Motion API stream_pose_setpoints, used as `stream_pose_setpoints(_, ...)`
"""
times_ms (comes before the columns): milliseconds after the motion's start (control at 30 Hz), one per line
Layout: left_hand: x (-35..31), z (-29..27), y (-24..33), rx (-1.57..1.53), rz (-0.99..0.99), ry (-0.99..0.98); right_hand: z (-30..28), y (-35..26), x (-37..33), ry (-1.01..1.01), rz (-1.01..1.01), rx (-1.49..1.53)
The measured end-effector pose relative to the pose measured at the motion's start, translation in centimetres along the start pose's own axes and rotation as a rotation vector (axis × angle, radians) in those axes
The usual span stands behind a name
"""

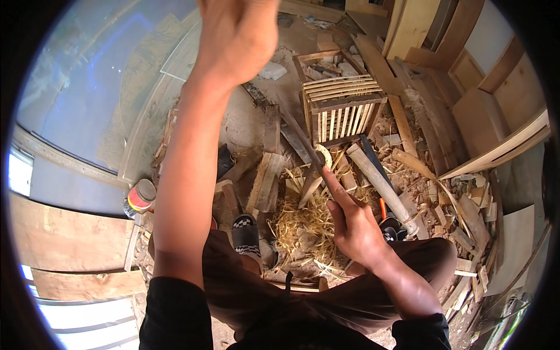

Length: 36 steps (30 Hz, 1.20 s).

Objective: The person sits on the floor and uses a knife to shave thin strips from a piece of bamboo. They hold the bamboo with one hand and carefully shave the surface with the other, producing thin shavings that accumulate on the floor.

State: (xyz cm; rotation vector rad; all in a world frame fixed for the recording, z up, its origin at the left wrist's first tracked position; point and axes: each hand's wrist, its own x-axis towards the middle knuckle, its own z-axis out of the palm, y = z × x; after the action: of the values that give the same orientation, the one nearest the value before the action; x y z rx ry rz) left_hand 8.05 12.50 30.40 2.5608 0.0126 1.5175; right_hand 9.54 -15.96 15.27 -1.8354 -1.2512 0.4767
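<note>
My left hand (239, 41) is raised high, and the top edge of the picture cuts off its fingers. Whatever it may hold is out of sight. Low in front of me, my right hand (356, 227) is closed round a knife (309, 144) with a long, dark, narrow blade pointing away to the upper left. The index finger lies along it, and the handle is hidden in the palm. Beneath the blade is a pale pointed piece of wood or bamboo (311, 188), near a curved pale rim (324, 156). Curly shavings (303, 230) are heaped below, between my feet.
A slatted wooden crate (344, 96) stands ahead. A bamboo pole (382, 186) lies to the right, near an orange handle (382, 209). Wood blocks (268, 181) and offcuts litter the floor. A can (140, 197) stands at left; wooden panels (481, 114) lean at right.
</note>
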Motion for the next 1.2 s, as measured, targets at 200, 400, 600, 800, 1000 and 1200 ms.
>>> stream_pose_setpoints(200, -11.9, 8.1, -0.6, 0.144, -0.313, -0.659, 0.2, -1.1, -0.1, -0.122, 0.049, 0.075)
stream_pose_setpoints(400, -1.8, 3.9, 0.6, 0.201, -0.021, -0.399, 0.9, 0.2, -0.1, -0.005, -0.011, -0.1)
stream_pose_setpoints(600, 0.5, 2.7, 1.9, 1.178, 0.171, -0.252, 0.3, 0.4, -0.4, -0.017, -0.033, -0.2)
stream_pose_setpoints(800, -10.8, 7.3, -2.1, 0.334, -0.005, -0.631, 1.1, -0.2, -1.0, -0.063, -0.006, -0.186)
stream_pose_setpoints(1000, 0.3, 3.0, 2.3, 0.29, 0.114, -0.321, 1.9, -0.9, -1.4, -0.033, -0.003, -0.24)
stream_pose_setpoints(1200, -5.7, 5.0, -0.5, 0.166, 0.006, -0.386, 2.1, -1.3, -0.7, -0.063, 0.026, -0.285)
